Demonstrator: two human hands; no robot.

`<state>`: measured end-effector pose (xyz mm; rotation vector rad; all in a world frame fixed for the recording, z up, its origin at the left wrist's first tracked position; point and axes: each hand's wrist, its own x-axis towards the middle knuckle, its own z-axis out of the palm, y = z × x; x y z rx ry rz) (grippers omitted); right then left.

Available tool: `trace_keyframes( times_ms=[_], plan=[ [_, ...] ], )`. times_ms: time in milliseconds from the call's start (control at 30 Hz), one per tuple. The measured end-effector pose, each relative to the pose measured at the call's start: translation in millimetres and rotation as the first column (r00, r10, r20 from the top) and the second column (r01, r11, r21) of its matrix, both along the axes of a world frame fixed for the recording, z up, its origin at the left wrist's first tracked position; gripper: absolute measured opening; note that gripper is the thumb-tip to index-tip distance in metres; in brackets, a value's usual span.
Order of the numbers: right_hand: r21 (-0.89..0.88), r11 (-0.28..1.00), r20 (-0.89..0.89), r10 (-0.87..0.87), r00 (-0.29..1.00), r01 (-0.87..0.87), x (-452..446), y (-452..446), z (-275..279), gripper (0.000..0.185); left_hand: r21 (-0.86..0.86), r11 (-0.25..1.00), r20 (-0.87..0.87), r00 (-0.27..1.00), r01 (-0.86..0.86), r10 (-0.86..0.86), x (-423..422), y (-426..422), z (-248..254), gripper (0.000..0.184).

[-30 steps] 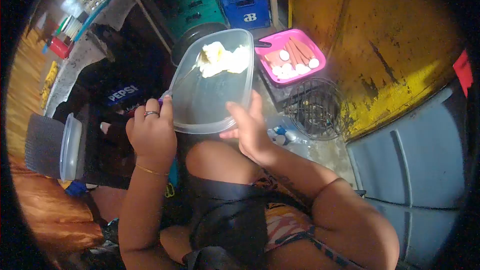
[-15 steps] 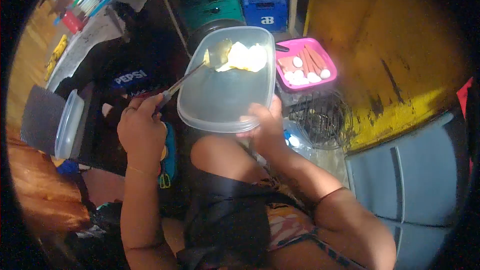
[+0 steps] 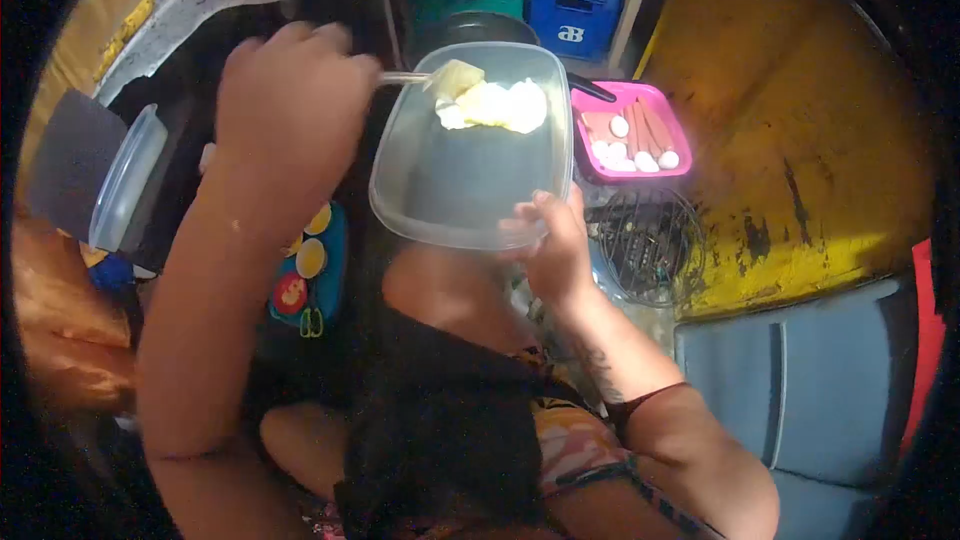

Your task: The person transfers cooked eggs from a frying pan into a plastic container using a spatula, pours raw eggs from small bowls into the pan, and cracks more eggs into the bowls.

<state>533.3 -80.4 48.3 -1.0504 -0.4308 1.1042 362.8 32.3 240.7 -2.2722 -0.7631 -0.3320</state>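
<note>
My right hand [image 3: 555,245] grips the near right corner of a clear plastic container [image 3: 465,180], holding it tilted in front of me. A soft, pale yellow-white mass [image 3: 500,107], partly washed out by glare, lies at the container's far end. My left hand [image 3: 300,90], blurred, is closed around the handle of a metal spatula [image 3: 408,78]. The spatula's handle is hidden in the fist. Its smeared blade touches the edge of the mass.
To the right stands a pink tray [image 3: 683,165] with reddish strips and several white egg-like pieces, beside a round wire grill [image 3: 650,250]. A blue crate [image 3: 570,20] is behind. A teal tray [image 3: 333,285] with round items and green-handled scissors [image 3: 311,323] sits lower left.
My left hand has risen up and left, bringing the spatula from a slant to nearly level. The container has shifted slightly right with my right hand. The view has moved too.
</note>
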Motion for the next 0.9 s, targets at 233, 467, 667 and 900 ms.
trace_keyframes(
  times_ms=[233,467,667,900],
  plan=[
    [0.044,0.999,-0.102,-0.017,0.995,0.022,5,6,-10,0.054,0.084,0.995,-0.064,0.996,0.06,-0.055,-2,7,4,0.011],
    [0.099,0.995,-0.103,0.012,0.995,-0.001,5,11,-12,0.056,-0.052,0.985,0.033,0.985,-0.166,0.168,-18,6,-16,0.021],
    [0.065,0.998,-0.071,0.002,0.997,0.002,3,10,-15,0.046,-0.048,0.993,0.149,0.982,-0.108,0.114,-36,7,-39,0.026],
    [0.064,0.998,-0.053,0.013,0.999,-0.01,0,10,-13,0.047,-0.214,0.953,0.346,0.896,-0.216,0.28,-57,3,-57,0.03]
  ],
)
